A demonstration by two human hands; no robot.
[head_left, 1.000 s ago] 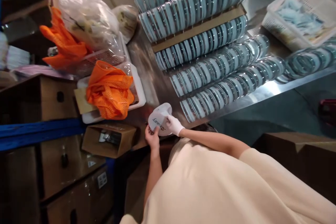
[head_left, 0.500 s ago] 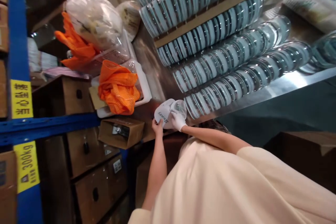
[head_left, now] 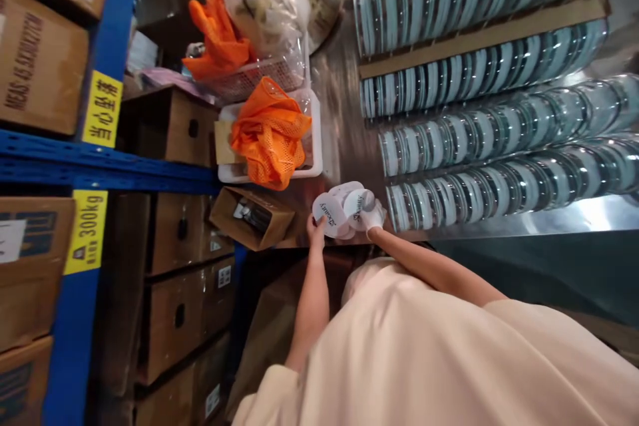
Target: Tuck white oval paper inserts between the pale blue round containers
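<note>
My bare left hand (head_left: 316,231) pinches the lower left edge of a round white card (head_left: 327,208) with dark lettering. My right hand (head_left: 374,217), in a white glove, is closed on the right side of a second round piece with similar lettering, a printed disc (head_left: 355,210); whether a clear lid covers it I cannot tell. More plain white round cards (head_left: 344,190) lie fanned out beneath and between the two, on the metal table. Just right of my gloved hand begins the nearest row of clear round containers (head_left: 424,203), stacked on their sides.
Several more rows of clear round containers (head_left: 479,56) fill the metal table (head_left: 344,120) on the right. An orange mesh bag (head_left: 272,133) lies in a white tray (head_left: 315,146). An open cardboard box (head_left: 277,219) stands left of my hands. Blue shelving (head_left: 70,339) holds cartons.
The view has swung, so everything sits farther right or lower left. The two printed pieces have drawn apart, showing more white cards between them. Both hands keep hold.
</note>
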